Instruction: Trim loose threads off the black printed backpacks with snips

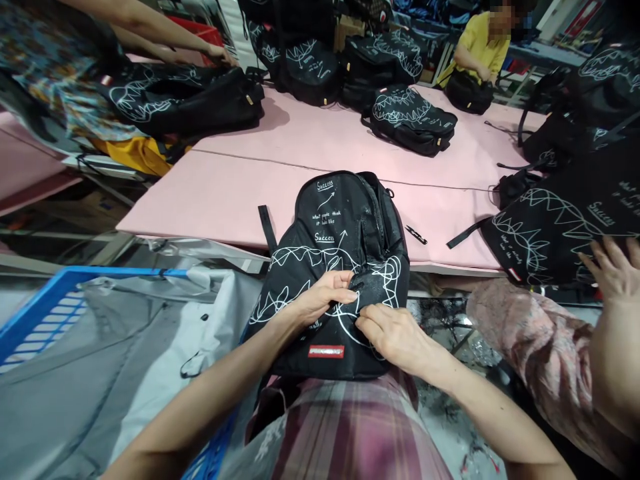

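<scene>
One black backpack (pixel 325 247) is in front of the person, its base at the lap and its upper part over the edge of the pink table (pixel 235 193). It bears two underlined "Success" headings, two white arrows and one red-edged label (pixel 326 351). Two hands touch its front: the left hand (pixel 330 293) has thumb and fingers set narrowly apart, the right hand (pixel 393 333) has its fingers curled in against the fabric. Whether either pinches anything I cannot tell. Both cover part of the white scribble drawing.

One pair of thread snips (pixel 416 235) lies on the table just right of the backpack. Farther back lies one scribble-printed backpack (pixel 410 120). Three co-workers are near, one at the left (pixel 65 73), one in yellow (pixel 475 50) and one in pink floral cloth (pixel 530 347), each with a hand at a black bag. The bags piled at the back (pixel 310 67) and right overlap too much to count. One blue crate (pixel 120 271) holding grey sheeting (pixel 150 347) stands at the left.
</scene>
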A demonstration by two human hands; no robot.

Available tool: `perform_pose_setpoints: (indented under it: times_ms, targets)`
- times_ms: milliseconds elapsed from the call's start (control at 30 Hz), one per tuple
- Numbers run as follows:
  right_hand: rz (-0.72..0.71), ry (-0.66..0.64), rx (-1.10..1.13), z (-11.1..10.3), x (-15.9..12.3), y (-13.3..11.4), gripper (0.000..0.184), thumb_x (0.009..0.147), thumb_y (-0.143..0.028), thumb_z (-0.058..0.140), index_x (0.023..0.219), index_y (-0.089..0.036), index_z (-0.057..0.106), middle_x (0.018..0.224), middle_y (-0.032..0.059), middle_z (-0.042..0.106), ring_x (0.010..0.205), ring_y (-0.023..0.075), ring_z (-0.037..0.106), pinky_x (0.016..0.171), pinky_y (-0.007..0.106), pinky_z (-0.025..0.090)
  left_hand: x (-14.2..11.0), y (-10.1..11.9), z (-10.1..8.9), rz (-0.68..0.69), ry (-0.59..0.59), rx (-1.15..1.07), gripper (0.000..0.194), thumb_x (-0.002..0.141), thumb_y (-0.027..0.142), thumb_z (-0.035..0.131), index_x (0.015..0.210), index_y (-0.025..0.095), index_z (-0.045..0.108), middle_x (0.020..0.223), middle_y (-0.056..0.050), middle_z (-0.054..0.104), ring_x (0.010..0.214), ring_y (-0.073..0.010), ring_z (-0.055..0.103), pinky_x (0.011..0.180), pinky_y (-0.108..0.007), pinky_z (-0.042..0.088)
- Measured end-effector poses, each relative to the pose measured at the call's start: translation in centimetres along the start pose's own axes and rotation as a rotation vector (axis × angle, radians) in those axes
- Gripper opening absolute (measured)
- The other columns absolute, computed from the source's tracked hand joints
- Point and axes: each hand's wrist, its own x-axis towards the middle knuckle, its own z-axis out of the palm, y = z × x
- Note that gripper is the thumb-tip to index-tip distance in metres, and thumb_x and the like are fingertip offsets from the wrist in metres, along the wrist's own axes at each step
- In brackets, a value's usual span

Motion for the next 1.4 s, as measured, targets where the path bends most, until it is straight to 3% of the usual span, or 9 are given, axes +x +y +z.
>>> perform_pose_setpoints:
  times_ms: [233,333,567,767,1000,1100,1200,1300,1400]
  targets:
    - [-0.007,0.047,0.064,0.9,0.8,0.4,0.018,0.088,-0.009,0.040,0.077,-0.016,0.052,0.074,0.0035,0.054,0.065,0.0131,0.048,0.051,0.023,0.035,-0.2,0.0,0.1,-0.004,0.003,-0.022,0.031,0.048,0.020,0.077,0.068,0.011,0.055,0.056,0.004,0.053,0.048,-0.0044,0.043,0.046,-0.016,0.031]
    - [0.023,0.082,0.264,0.6,0.5,0.9,0.016,0.088,-0.011,0.041,0.078,-0.016,0.053,0.073,0.0026,0.055,0.064,0.0115,0.049,0.057,0.022,0.038,-0.2,0.0,0.1,-0.011,-0.010,-0.015,0.030,0.048,0.020,0.077,0.065,0.011,0.054,0.054,0.005,0.051,0.047,-0.0039,0.042,0.046,-0.016,0.030]
    - [0.087,-0.054,0.889,-1.6,-1.7,1.6,0.016,0.085,-0.020,0.054,0.070,-0.016,0.057,0.069,-0.0009,0.057,0.058,0.0073,0.052,0.054,0.018,0.042,-0.1,-0.4,-0.5,-0.019,-0.017,0.003,0.033,0.049,0.023,0.077,0.072,0.011,0.056,0.058,0.002,0.056,0.049,-0.0064,0.048,0.048,-0.018,0.034]
    - [0.139,0.257,0.465,0.4,-1.5,1.0,0.014,0.090,-0.020,0.048,0.097,-0.015,0.059,0.091,0.0070,0.063,0.080,0.0129,0.059,0.066,0.023,0.047,0.0,-0.3,-0.2,-0.009,-0.020,0.011,0.032,0.050,0.023,0.077,0.072,0.011,0.058,0.062,0.001,0.059,0.052,-0.0079,0.051,0.051,-0.019,0.037]
    - [-0.050,0.225,-0.003,1.4,0.3,0.5,0.023,0.091,-0.010,0.038,0.086,-0.014,0.060,0.082,0.0051,0.065,0.065,0.0112,0.058,0.051,0.022,0.040,0.2,-0.5,-0.2,0.002,-0.023,-0.041,0.031,0.049,0.022,0.077,0.071,0.010,0.058,0.058,0.003,0.055,0.050,-0.0058,0.046,0.049,-0.016,0.034]
    - [-0.045,0.295,0.002,2.0,1.4,0.9,0.026,0.092,-0.010,0.035,0.086,-0.012,0.060,0.080,0.0061,0.064,0.062,0.0109,0.057,0.047,0.022,0.039,0.3,-0.6,-0.3,0.015,-0.031,-0.067,0.031,0.048,0.022,0.077,0.069,0.010,0.059,0.058,0.002,0.055,0.050,-0.0056,0.045,0.048,-0.016,0.033]
    - [-0.004,0.347,0.221,2.1,1.6,1.7,0.020,0.093,-0.016,0.039,0.091,-0.013,0.059,0.085,0.0061,0.064,0.070,0.0107,0.059,0.053,0.020,0.044,0.3,-0.6,-0.3,-0.005,-0.017,-0.080,0.032,0.047,0.022,0.078,0.070,0.009,0.059,0.058,0.002,0.055,0.050,-0.0054,0.046,0.047,-0.015,0.033]
    - [-0.018,0.244,0.477,1.3,0.8,2.5,0.015,0.092,-0.022,0.045,0.098,-0.016,0.057,0.093,0.0059,0.062,0.082,0.0112,0.059,0.066,0.020,0.047,0.2,-0.6,-0.3,-0.024,-0.023,-0.096,0.034,0.047,0.022,0.078,0.073,0.010,0.060,0.059,0.002,0.057,0.050,-0.0061,0.048,0.047,-0.015,0.034]
    - [-0.030,0.155,0.398,1.0,0.2,2.4,0.014,0.092,-0.020,0.045,0.097,-0.017,0.057,0.091,0.0044,0.061,0.075,0.0109,0.056,0.063,0.021,0.046,0.4,-0.6,-0.3,-0.015,-0.054,-0.108,0.032,0.048,0.022,0.078,0.071,0.010,0.059,0.059,0.002,0.057,0.050,-0.0066,0.049,0.047,-0.015,0.035]
